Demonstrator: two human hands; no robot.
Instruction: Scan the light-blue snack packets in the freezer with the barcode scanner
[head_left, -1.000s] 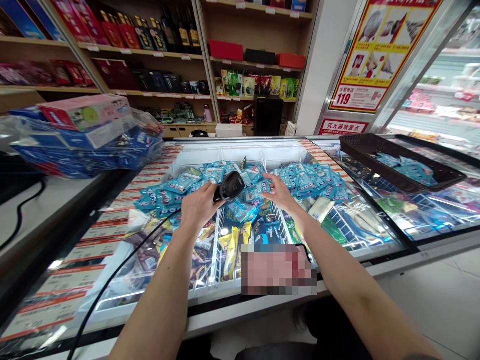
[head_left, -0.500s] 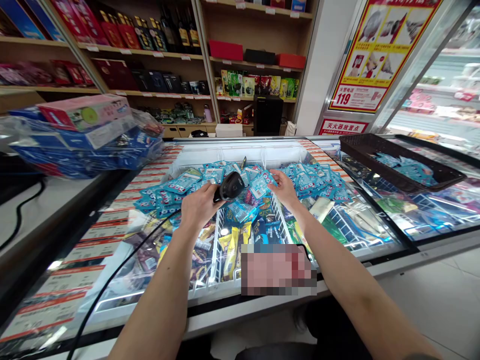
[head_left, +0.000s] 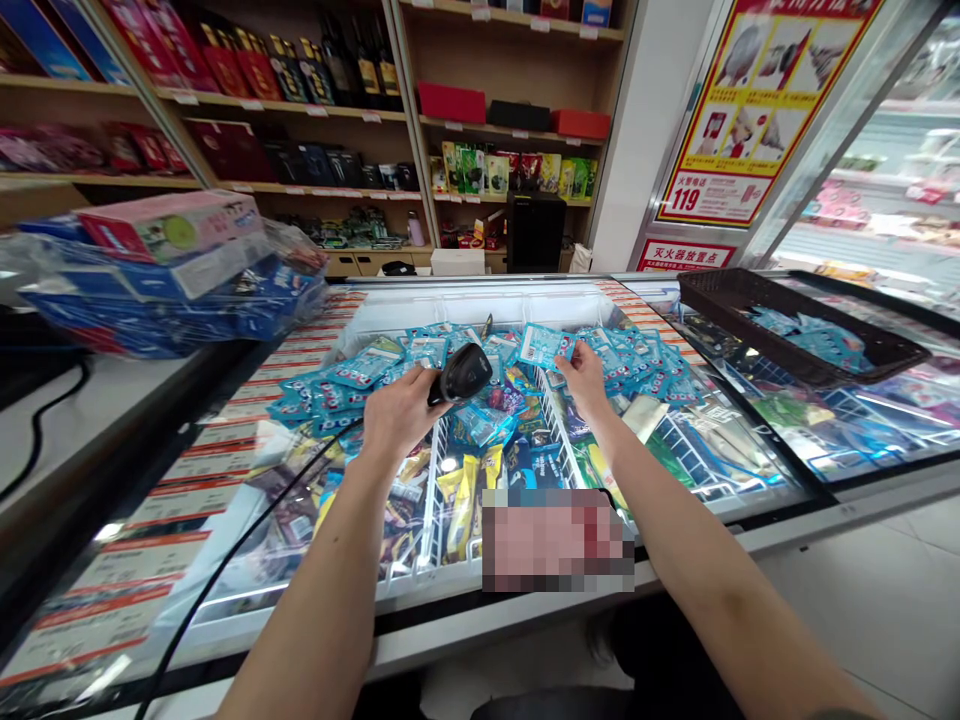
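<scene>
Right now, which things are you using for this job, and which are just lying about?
In use:
black scanner, in the left hand
blue packet, in the right hand
piled blue packets
brown tray, probably: similar packets lie inside

Just lying about:
plastic-wrapped boxes
yellow packets in the freezer
bottles on the shelf

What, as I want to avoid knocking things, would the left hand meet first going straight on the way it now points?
Probably the blue packets just beyond the scanner the left hand grips, though its height above them is unclear.
</scene>
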